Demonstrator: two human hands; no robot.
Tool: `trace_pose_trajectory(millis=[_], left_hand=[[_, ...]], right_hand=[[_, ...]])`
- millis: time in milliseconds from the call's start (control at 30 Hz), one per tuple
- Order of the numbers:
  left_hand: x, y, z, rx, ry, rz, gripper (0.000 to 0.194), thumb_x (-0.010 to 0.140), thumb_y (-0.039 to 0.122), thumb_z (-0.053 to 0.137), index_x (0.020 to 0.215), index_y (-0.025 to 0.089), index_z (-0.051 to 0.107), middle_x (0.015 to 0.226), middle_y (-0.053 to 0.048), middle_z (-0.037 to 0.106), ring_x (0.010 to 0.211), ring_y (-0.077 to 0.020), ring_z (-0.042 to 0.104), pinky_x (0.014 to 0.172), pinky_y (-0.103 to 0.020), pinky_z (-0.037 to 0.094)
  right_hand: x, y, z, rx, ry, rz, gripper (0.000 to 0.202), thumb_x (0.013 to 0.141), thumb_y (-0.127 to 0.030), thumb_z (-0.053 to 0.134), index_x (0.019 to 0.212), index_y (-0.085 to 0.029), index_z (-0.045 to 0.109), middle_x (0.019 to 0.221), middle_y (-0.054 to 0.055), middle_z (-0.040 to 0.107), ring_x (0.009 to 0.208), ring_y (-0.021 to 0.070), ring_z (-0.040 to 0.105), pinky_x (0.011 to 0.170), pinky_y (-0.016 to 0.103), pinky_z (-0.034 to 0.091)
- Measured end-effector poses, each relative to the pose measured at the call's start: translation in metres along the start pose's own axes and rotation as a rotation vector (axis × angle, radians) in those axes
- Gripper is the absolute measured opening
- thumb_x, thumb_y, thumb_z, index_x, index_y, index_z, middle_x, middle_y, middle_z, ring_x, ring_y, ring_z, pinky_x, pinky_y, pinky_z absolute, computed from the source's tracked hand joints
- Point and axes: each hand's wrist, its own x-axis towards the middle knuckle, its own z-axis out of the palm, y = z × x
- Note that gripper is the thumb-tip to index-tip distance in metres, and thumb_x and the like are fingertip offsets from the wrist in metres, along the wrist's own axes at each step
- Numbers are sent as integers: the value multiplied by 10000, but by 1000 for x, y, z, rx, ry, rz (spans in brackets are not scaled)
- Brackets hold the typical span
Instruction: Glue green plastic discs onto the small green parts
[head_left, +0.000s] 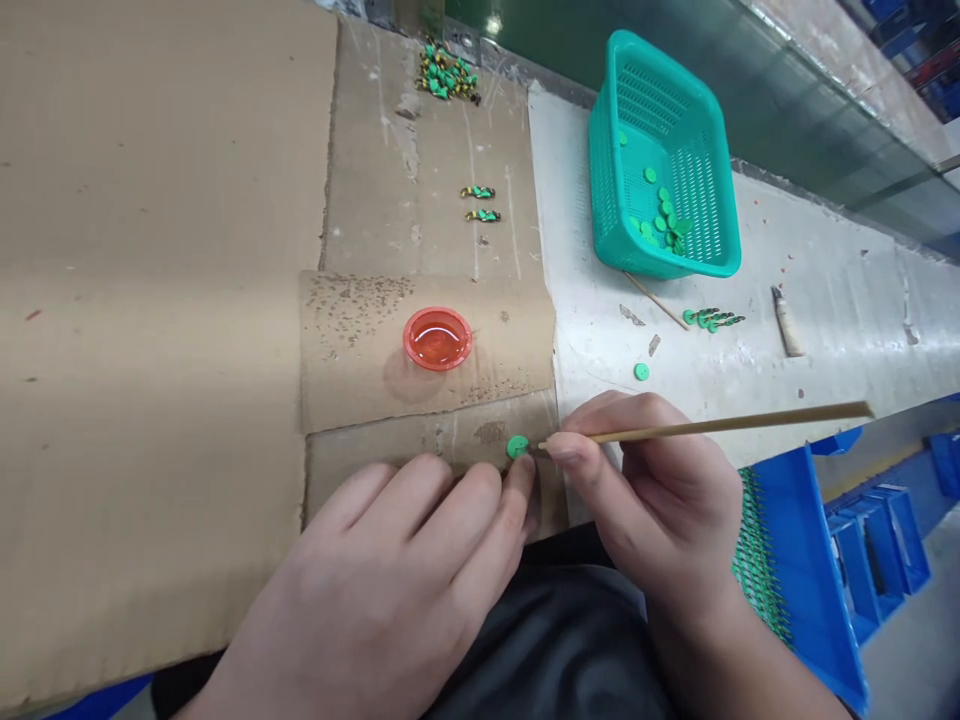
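Note:
My right hand [660,480] is closed in a pinch around a thin wooden stick [720,425]. The stick's tip points left, close to a small round green disc [517,446] with tiny holes, like a button. At the disc's lower edge are the fingertips of my left hand [420,550]; its fingers are curled together and the thumb is mostly hidden. A small red dish [438,340] of reddish-looking liquid stands just beyond my left hand on the cardboard [352,380]. Another green disc [641,372] lies flat above my right hand.
A teal basket [600,200] holds several green discs. Two small green-and-gold pieces [481,215] lie beyond the dish, with a pile of similar pieces [446,75] at the back. Right of the basket lie a few disc-ended pieces [709,320] and a tube [786,325]. Blue bins [814,580] stand lower right.

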Motion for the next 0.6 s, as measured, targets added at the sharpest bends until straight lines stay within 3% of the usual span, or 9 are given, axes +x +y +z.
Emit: trace_pose_trajectory(millis=[233, 433, 600], left_hand=[[2, 0, 0, 20, -4, 4, 370, 1095, 191, 647, 1445, 128, 749, 947, -30, 674, 868, -299, 499, 752, -491, 343], [2, 0, -1, 19, 23, 6, 358, 1093, 156, 632, 1432, 105, 738, 1011, -47, 738, 867, -293, 520, 753, -495, 353], [0, 1, -1, 27, 34, 3, 354, 1101, 164, 658, 1438, 111, 750, 1015, -43, 747, 862, -282, 533, 756, -494, 364]], right_hand=[[-2, -4, -11, 8, -53, 40, 158, 1094, -91, 791, 1169, -229, 789, 1047, 8, 803, 974, 181, 767, 881, 366, 613], [-3, -7, -17, -1, 85, 17, 172, 1096, -75, 744, 1167, -218, 810, 1011, 32, 800, 967, 214, 777, 838, 382, 660], [-1, -11, -14, 3, 183, 47, 162, 1157, -152, 695, 1181, -218, 840, 1029, 26, 815, 893, 176, 794, 777, 331, 668]])
